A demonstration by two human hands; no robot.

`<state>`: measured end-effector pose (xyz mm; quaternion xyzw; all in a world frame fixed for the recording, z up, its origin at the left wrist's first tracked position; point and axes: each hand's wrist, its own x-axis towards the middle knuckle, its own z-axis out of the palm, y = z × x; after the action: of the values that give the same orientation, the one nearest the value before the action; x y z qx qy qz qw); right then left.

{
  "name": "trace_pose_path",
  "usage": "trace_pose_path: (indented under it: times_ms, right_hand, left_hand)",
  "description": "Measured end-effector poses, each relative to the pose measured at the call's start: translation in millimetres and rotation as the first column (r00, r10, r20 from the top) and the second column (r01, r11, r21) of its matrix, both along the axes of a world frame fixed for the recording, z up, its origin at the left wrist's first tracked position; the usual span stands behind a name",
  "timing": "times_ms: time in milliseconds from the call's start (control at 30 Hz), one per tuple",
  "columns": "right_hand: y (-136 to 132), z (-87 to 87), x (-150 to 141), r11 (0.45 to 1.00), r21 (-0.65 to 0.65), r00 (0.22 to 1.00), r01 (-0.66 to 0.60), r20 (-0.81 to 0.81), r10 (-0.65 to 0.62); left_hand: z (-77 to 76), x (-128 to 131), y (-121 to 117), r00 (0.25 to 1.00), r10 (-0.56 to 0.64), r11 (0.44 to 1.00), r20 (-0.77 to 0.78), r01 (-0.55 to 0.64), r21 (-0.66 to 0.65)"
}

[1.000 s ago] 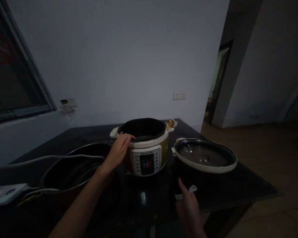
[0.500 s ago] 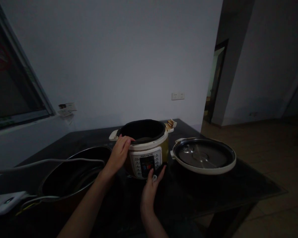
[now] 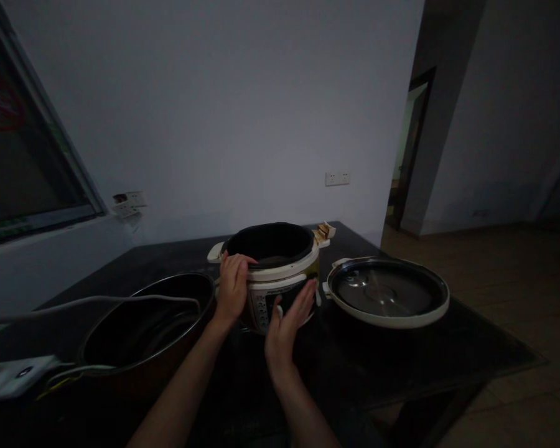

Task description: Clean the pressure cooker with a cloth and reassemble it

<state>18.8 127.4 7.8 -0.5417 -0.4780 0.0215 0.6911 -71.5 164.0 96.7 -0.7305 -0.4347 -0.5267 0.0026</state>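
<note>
Evidently the dark table (image 3: 415, 361) carries everything here: a wide dark pot (image 3: 144, 370) on the left with a pale cable (image 3: 121, 298) across its opening, an upright cooker (image 3: 282, 272) in the middle, and a round lid (image 3: 394, 322) just beside it on the right, its inner face up. The cooker stands open, its dark inside showing.

On its near rim rests the left hand (image 3: 233, 283), fingers close together; whether it pinches the rim, I cannot tell. The right hand (image 3: 282, 336) is spread, thumb apart from the fingers, against the front control panel (image 3: 262, 311), with a small pale cloth (image 3: 318, 297) showing at its edges.

I'd judge the step in hand to be wiping that front, the left hand steadying the cooker. A further stroke would call for light, even pressure with the cloth under the fingers, following the curve while the rim is kept steady
</note>
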Motion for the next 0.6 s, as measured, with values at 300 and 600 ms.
trace_pose_path:
  times_ms: [300,600]
  right_hand:
    - [1,49.6,9,0.996,-0.074,0.882,0.04,0.471,-0.001]
    - [-7,-17.3,-2,0.995,-0.082,0.998,-0.057,-0.039,0.054]
  left_hand:
    - [-3.6,5,4,0.999,0.041,0.998,0.028,-0.043,0.05]
    - [-6.1,11,7,0.993,0.108,0.99,0.058,-0.113,0.09]
